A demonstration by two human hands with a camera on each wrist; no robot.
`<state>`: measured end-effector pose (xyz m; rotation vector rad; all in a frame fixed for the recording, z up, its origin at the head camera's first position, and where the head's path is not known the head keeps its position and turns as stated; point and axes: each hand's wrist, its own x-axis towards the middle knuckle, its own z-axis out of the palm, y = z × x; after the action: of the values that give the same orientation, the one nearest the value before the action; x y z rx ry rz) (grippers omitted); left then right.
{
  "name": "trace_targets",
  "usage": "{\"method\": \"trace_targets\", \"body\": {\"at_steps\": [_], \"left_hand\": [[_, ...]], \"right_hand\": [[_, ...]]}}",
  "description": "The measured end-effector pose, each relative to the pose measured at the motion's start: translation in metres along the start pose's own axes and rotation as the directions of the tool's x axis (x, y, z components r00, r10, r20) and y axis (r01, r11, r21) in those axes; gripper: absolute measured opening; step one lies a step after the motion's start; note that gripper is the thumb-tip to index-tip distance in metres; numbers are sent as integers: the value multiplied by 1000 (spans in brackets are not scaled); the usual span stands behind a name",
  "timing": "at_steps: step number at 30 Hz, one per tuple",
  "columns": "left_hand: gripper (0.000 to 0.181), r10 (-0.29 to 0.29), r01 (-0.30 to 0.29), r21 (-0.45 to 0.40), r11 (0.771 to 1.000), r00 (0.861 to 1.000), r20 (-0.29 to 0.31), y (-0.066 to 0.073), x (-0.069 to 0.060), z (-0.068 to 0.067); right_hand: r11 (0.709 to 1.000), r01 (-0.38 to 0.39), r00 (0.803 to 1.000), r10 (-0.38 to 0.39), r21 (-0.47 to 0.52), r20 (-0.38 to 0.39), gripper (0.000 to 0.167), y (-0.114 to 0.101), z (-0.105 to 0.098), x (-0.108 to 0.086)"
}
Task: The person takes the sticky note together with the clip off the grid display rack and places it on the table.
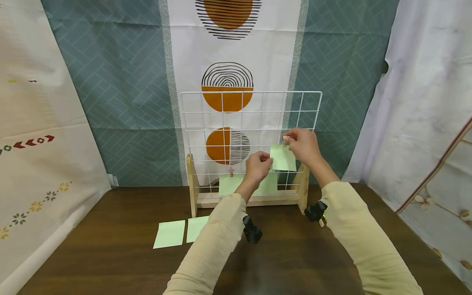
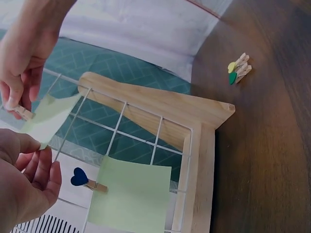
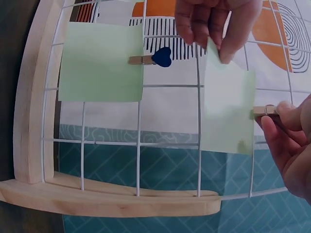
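My left hand (image 1: 257,167) pinches the left edge of a pale green paper sheet (image 1: 283,159) in front of a white wire grid (image 1: 251,112). At the sheet's top edge, my right hand (image 1: 305,146) pinches a small wooden clothespin (image 3: 265,110); the end of the pin meets the paper. Lower on the grid hang two more green sheets. One carries a clothespin with a pink decoration (image 1: 231,170); the other sheet (image 3: 102,63) has a clothespin with a dark blue heart (image 3: 161,57). My left forearm partly covers these lower sheets in the head view.
A wooden stand (image 1: 248,201) holds the grid upright on the dark brown table (image 1: 110,246). Two loose green sheets (image 1: 169,234) lie at the front left, one partly behind my left sleeve. Clothespins with yellow and green decorations (image 2: 233,77) lie right of the stand.
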<state>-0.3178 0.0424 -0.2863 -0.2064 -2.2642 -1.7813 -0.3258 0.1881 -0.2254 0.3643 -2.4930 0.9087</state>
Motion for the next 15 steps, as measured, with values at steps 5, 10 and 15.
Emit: {"method": "trace_targets", "body": {"at_steps": [5, 10, 15], "left_hand": [[14, -8, 9, -29, 1000, 1000, 18, -2, -2, -4], [15, -9, 9, 4, 1000, 1000, 5, -8, -4, -12], [17, -39, 40, -47, 998, 999, 18, -14, -6, -21]], "right_hand": [[998, -9, 1000, 10, 61, -19, 24, -1, 1, -2], [993, 10, 999, -5, 120, -42, 21, 1, 3, -6], [991, 36, 999, -31, 125, -41, 21, 5, 3, -11]]}}
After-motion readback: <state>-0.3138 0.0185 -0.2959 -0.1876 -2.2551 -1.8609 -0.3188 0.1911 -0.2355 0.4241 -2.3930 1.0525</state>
